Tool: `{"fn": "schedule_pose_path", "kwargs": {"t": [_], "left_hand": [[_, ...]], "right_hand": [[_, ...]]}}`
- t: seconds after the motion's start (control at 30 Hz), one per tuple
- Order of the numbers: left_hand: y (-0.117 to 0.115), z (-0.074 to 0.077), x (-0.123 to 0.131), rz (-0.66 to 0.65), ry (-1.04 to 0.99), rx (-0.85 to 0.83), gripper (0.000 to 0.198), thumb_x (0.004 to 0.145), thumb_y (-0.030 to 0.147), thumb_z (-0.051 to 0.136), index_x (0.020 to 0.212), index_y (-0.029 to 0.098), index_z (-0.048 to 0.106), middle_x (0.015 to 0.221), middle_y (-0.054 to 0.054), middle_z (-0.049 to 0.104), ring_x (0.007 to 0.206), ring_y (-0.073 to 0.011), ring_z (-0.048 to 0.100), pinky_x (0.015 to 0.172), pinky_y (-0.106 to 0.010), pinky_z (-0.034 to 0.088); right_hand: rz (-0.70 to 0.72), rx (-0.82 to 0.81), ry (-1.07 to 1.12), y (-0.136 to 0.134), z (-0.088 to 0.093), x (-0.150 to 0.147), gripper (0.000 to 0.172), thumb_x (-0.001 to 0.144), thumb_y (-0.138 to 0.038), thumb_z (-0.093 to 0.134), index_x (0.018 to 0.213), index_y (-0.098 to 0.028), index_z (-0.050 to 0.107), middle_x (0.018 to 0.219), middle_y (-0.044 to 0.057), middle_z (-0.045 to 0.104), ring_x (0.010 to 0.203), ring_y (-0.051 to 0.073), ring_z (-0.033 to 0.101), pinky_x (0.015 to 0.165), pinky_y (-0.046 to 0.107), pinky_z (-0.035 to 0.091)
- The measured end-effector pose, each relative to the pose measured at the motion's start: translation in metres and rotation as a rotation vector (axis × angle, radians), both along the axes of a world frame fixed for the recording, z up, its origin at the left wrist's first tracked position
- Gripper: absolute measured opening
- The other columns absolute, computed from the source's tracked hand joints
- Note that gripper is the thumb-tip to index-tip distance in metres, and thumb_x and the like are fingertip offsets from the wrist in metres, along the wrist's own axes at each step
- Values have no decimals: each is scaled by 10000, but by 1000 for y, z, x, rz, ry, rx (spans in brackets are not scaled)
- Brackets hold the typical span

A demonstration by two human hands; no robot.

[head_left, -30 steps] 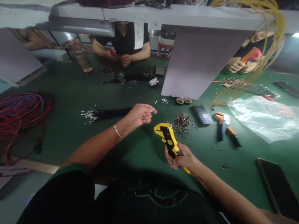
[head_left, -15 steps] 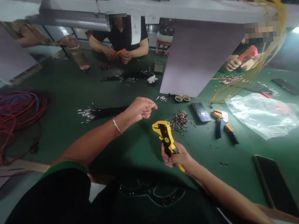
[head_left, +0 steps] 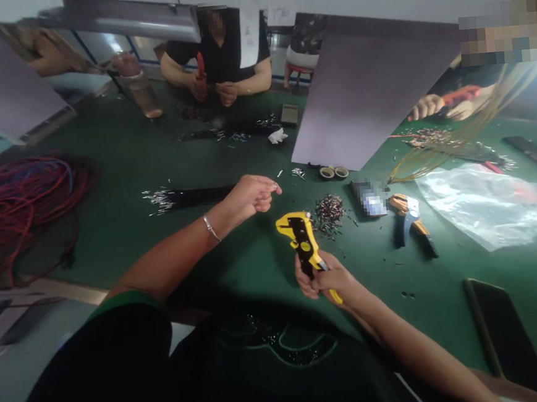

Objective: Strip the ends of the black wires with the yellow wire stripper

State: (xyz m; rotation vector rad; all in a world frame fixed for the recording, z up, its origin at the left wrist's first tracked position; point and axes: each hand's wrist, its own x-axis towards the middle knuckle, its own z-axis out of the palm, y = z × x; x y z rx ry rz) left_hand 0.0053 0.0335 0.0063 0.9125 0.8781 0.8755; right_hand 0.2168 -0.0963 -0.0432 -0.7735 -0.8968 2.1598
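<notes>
My right hand (head_left: 325, 278) is wrapped around the handles of a yellow and black wire stripper (head_left: 303, 240), its head pointing up and to the left. Up and left of that tool, my left hand (head_left: 254, 195) is closed in a pinch; whatever sits at its fingertips is too small to make out. Behind the left wrist lies a bundle of black wires (head_left: 198, 197) with silvery ends fanned out to the left. A pile of small dark and coppery pieces (head_left: 330, 210) is just beyond the stripper's head, with a few silvery pins (head_left: 298, 173) farther back.
On the right are a second stripping tool (head_left: 409, 215), a clear plastic bag (head_left: 487, 208) and a phone (head_left: 509, 331). Coiled red and blue wires (head_left: 23, 214) cover the left. A grey divider (head_left: 362, 88) stands behind two tape rolls (head_left: 334, 171). Co-workers sit across the table.
The view has shifted slightly, while my hands keep nearly the same pose. Across the table, a co-worker's red-orange tool has gone from lying level to being held upright.
</notes>
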Motion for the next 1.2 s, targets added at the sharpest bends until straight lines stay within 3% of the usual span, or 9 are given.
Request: {"fn": "schedule_pose_path", "kwargs": {"t": [0.17,0.3,0.5,0.6,0.73,0.83,0.97,1.2], "left_hand": [[-3,0,-5,42,-1,-2,178,800,36,551,656,82,645,420,86,250,360,-16,188,392,-206,147],[1,-5,-6,39,-2,-68,183,789,24,548,637,86,629,418,88,239,364,-18,176,386,-202,136],[3,-10,-1,49,-1,-48,162,783,36,566,644,93,625,426,89,234,370,-20,182,383,-199,148],[7,-8,-11,73,-8,-17,124,757,42,577,657,80,640,430,89,248,373,-17,195,381,-186,162],[17,6,-40,286,28,83,116,708,30,568,628,89,629,399,95,234,360,-18,190,372,-181,186],[16,24,-48,291,-13,204,98,761,113,583,683,113,641,423,91,233,372,-30,205,379,-193,206],[2,40,-30,250,-36,257,89,768,151,601,689,133,639,421,95,218,369,-35,192,378,-209,181],[-31,45,-5,310,-3,335,105,762,190,613,673,141,638,406,94,262,364,-27,195,387,-220,156]], "right_hand": [[29,-45,142,2,5,1,339,512,-65,540,838,-144,591,622,-14,546,463,96,438,411,233,341],[37,-36,82,-2,3,-4,370,513,-32,539,860,-152,589,631,-16,553,477,98,458,427,233,359],[0,-2,108,2,1,-4,354,518,-62,546,858,-147,595,625,-11,553,478,107,443,422,243,349],[10,48,102,1,5,3,356,521,-52,561,862,-149,593,658,-4,553,514,115,462,447,254,360],[-9,169,80,0,12,15,322,533,-63,612,838,-165,589,661,-11,531,540,125,464,486,273,355],[-119,209,57,4,11,15,335,558,-97,611,886,-165,601,698,8,549,585,153,491,541,316,383],[-131,116,97,8,6,5,386,533,-92,549,909,-164,595,713,18,562,587,161,493,568,340,396],[-172,151,108,8,15,2,436,531,-108,526,957,-155,609,871,89,649,664,206,556,629,388,432]]}}
